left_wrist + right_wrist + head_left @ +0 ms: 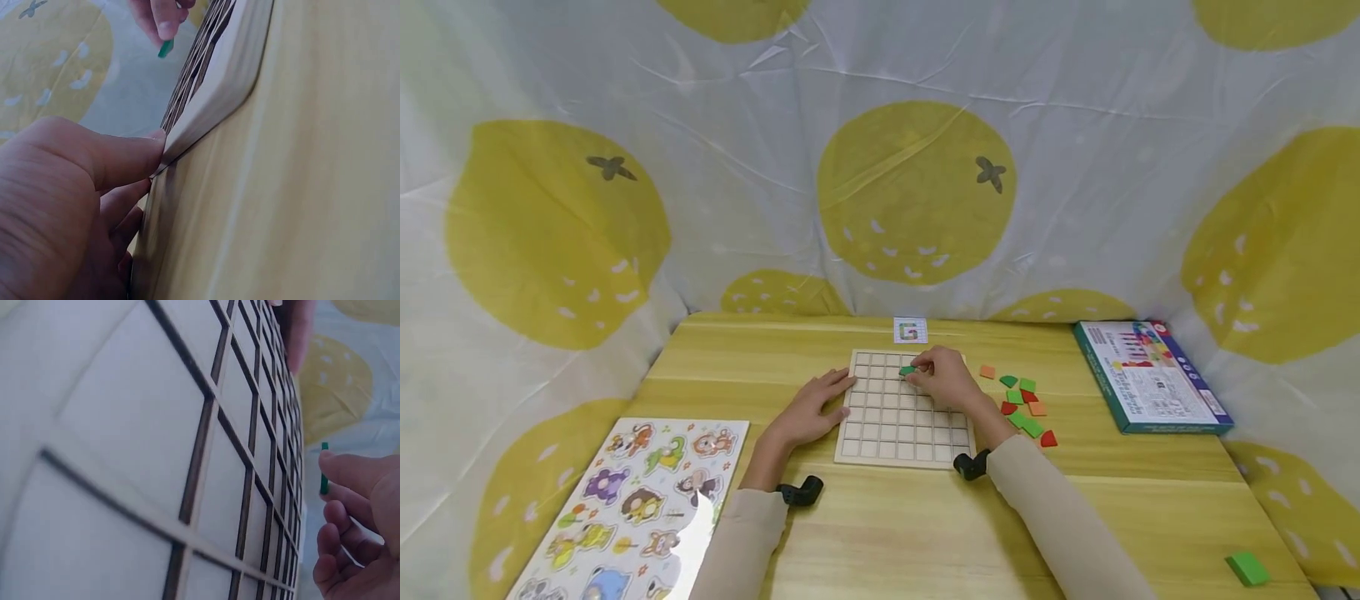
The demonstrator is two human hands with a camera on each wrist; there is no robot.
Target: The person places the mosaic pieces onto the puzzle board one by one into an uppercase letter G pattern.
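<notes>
A pale wooden grid board [887, 437] lies flat at the middle of the table. My right hand [942, 377] hovers over its far rows and pinches a small green tile [907, 370] [165, 48] [324, 476] between thumb and fingertips. My left hand [811, 408] [75, 206] rests flat on the table with its fingers straight against the board's left edge [206, 106]. A small pattern card [910, 331] with a green shape stands just beyond the board. Loose green, red and orange tiles [1026, 408] lie to the right of the board.
A picture puzzle board with animals [632, 500] lies at the front left. A game box [1150, 377] sits at the right. One green block [1247, 568] lies alone near the front right corner. A lemon-print cloth [917, 192] hangs around the table.
</notes>
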